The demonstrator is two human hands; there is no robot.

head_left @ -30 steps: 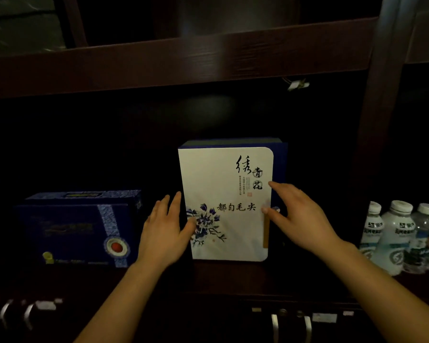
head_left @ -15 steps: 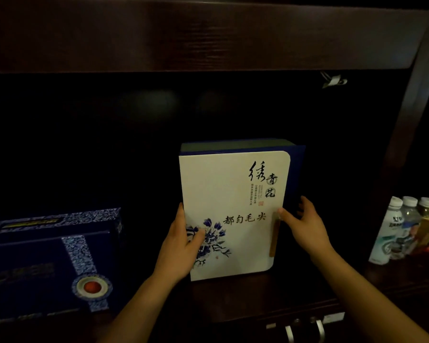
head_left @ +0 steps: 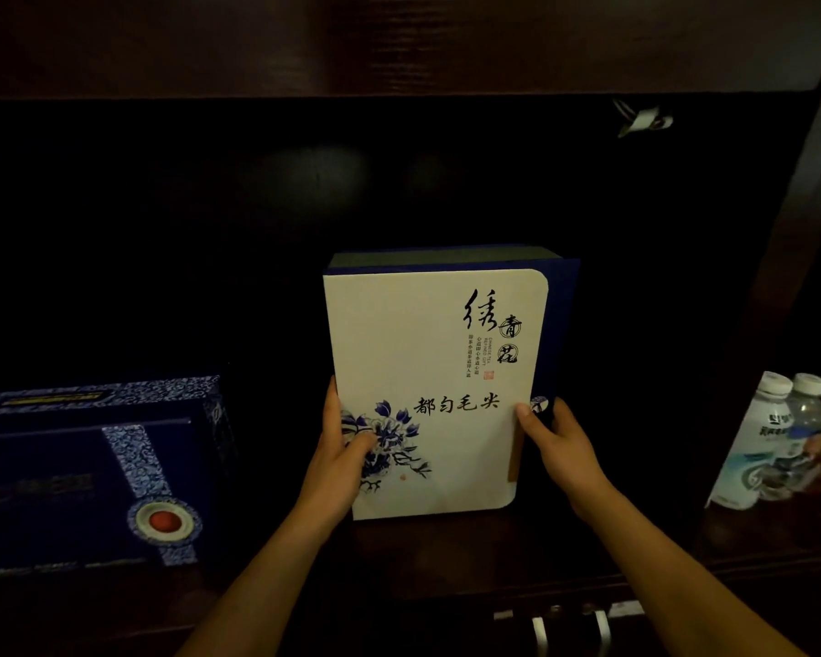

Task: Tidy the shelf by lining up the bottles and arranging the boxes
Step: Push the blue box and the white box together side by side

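On the dark wooden shelf [head_left: 446, 552], seen from the head camera, one white box [head_left: 427, 391] stands upright near the middle, its front printed with black calligraphy and a blue flower at the lower left. A blue back and right side show behind the white front. Two hands hold it. The left hand [head_left: 342, 452] grips the box's left edge low down, thumb laid across the flower print and fingers wrapped behind the edge. The right hand [head_left: 558, 443] grips the right edge at about the same height, thumb tip on the white front and fingers curled round the blue side. Both grips are clamped on the box, one on each side, and its base sits on or just at the shelf board; the dim light does not let me tell which.

Left of it and apart from it lies one dark blue box [head_left: 91, 476], lower and wider, with a patterned blue-and-white band running down its front and a round seal with a red centre low on that band. That makes two boxes in all.

At the far right edge stands a tight cluster of bottles [head_left: 778, 443]: three caps can be counted, two white-capped with pale labels and one amber bottle cut off by the frame; whether more stand behind them cannot be told.

One small pale clip [head_left: 643, 120] hangs under the upper shelf board at the upper right.
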